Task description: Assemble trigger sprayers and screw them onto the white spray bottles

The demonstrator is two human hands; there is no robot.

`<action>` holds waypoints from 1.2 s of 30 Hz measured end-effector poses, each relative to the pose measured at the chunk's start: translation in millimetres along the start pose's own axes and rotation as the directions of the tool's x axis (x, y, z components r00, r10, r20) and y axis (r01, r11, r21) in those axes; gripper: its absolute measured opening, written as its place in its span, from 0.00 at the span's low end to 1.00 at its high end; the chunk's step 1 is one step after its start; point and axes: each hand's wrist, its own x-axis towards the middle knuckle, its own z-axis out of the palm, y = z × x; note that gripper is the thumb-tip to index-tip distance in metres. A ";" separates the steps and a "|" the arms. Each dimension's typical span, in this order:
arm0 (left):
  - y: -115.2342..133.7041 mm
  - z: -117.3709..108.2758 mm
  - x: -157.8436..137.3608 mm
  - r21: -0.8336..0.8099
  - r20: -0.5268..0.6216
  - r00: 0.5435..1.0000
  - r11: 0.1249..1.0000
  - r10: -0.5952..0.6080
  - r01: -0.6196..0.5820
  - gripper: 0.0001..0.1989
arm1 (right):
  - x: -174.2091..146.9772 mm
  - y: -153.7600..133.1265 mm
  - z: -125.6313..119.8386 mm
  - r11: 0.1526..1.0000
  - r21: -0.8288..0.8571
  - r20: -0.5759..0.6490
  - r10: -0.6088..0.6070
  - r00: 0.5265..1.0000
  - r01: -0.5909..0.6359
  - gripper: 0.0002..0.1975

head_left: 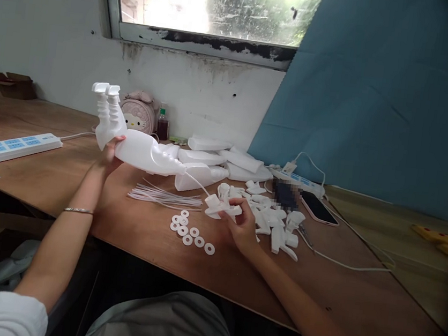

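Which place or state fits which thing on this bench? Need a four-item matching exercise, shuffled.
Column one
1. Pink bag
2. Phone
3. Flat rings
4. Spray head with a thin tube

Column two
A. Held in the right hand
B. Near the wall, under the window
C. On the tabletop, nearer the person than the loose tubes
D. Lying flat, screen dark

Pairs: 1-B, 2-D, 3-C, 4-A
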 end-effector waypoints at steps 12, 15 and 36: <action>-10.3 43.0 -65.6 0.273 0.005 0.997 0.960 -0.073 0.068 0.18 | -13.4 -6.8 6.9 0.951 -0.091 0.000 -0.296 0.955 0.294 0.15; -14.3 36.9 -70.0 0.309 -0.026 0.995 0.946 -0.096 0.099 0.18 | -15.6 -3.6 9.4 0.969 -0.064 0.045 -0.235 0.971 0.237 0.16; -32.9 31.6 -81.3 0.216 -0.050 0.993 0.969 -0.109 0.117 0.14 | -14.8 -7.6 12.7 0.981 0.008 -0.038 -0.194 0.980 0.194 0.13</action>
